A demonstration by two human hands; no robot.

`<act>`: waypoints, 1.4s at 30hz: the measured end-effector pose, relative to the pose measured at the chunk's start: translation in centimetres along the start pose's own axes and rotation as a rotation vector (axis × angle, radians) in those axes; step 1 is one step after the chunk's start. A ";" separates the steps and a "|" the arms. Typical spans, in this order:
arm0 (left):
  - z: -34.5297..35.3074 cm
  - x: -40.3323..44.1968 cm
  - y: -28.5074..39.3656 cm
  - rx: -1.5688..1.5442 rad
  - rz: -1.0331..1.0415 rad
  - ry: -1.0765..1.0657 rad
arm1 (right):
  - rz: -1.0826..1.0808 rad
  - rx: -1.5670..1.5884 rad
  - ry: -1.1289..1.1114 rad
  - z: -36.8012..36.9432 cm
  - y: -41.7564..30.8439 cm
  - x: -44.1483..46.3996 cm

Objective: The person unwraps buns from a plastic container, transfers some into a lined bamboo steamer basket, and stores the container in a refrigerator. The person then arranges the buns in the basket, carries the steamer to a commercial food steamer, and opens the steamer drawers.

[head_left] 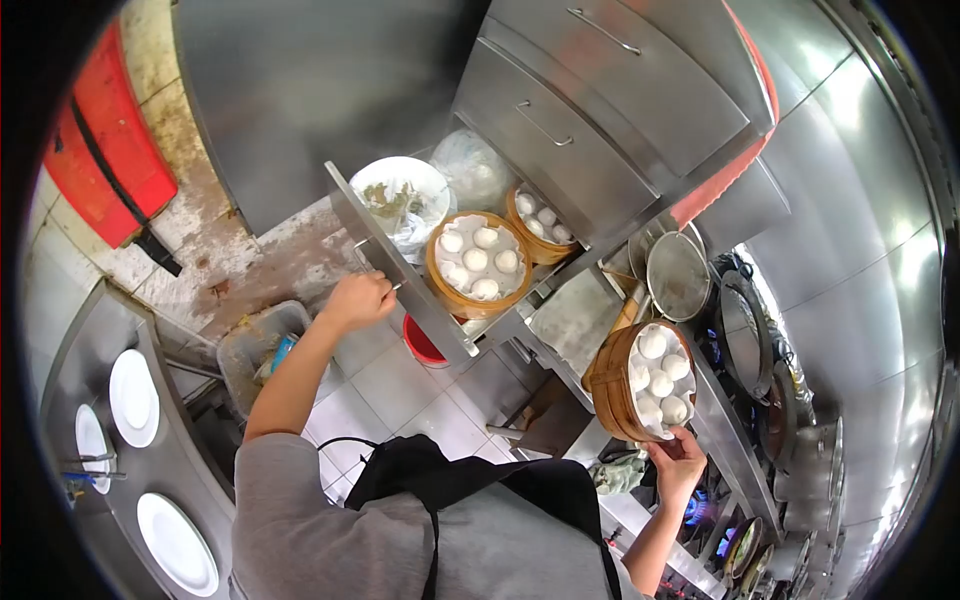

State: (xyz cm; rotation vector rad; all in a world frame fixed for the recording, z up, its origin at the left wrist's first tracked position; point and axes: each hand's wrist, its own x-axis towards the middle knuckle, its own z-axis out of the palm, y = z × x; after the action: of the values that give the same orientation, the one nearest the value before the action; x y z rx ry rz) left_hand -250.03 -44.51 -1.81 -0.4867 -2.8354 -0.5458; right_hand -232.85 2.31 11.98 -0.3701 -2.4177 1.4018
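My left hand (pixel 362 300) is closed round the handle of an open steel drawer (pixel 400 262). Inside the drawer sit a bamboo steamer (pixel 437 282) with several white buns, a second steamer (pixel 553 254) partly under the cabinet, a white bowl (pixel 428 178) with greenish food scraps and a clear plastic bag (pixel 470 170). At the right, my right hand (pixel 677 463) grips the lower rim of a stacked bamboo steamer (pixel 610 385), which rests by the counter edge. White buns on paper fill its top.
White plates (pixel 135 398) lie on a steel counter at the left. Below the drawer are a red bucket (pixel 424 343) and a grey bin (pixel 240 360). Strainers (pixel 678 275), woks (pixel 742 325) and lit burners (pixel 697 506) line the right. A red object (pixel 110 150) stands at upper left.
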 end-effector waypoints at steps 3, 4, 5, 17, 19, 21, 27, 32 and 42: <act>-0.8 -0.3 0.6 -0.031 -0.003 0.040 | 0.007 -0.030 -0.037 -0.2 -0.2 0.2; -1.3 -0.8 0.7 -0.077 0.009 0.107 | -0.009 -0.036 -0.039 0.1 0.0 0.1; -2.0 -1.0 0.8 -0.071 -0.001 0.106 | -0.025 -0.042 -0.040 0.2 0.1 0.1; -9.9 5.1 -2.8 -0.294 -0.258 0.718 | -0.082 0.042 -0.051 0.6 1.7 -0.4; -10.2 8.1 -3.5 -0.270 -0.308 0.647 | -0.045 0.036 -0.048 0.3 1.1 -0.2; -9.3 11.6 -4.9 -0.143 -0.260 0.547 | -0.024 0.029 -0.037 0.5 0.9 -0.3; -5.5 21.2 -1.4 0.167 -0.254 0.068 | -0.062 -0.033 -0.017 0.9 2.1 -1.0; -1.8 25.0 -2.2 0.379 -0.237 -0.126 | -0.048 -0.038 0.000 0.8 0.5 -2.2; -6.5 23.2 -2.5 0.235 -0.229 -0.128 | 0.025 -0.075 0.053 -1.0 2.6 -2.8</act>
State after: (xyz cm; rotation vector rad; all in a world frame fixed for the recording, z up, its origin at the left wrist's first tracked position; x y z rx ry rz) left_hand -271.38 -42.82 9.44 -0.1608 -3.0454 -0.2191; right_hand -229.71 3.29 9.75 -0.4511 -2.4352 1.2972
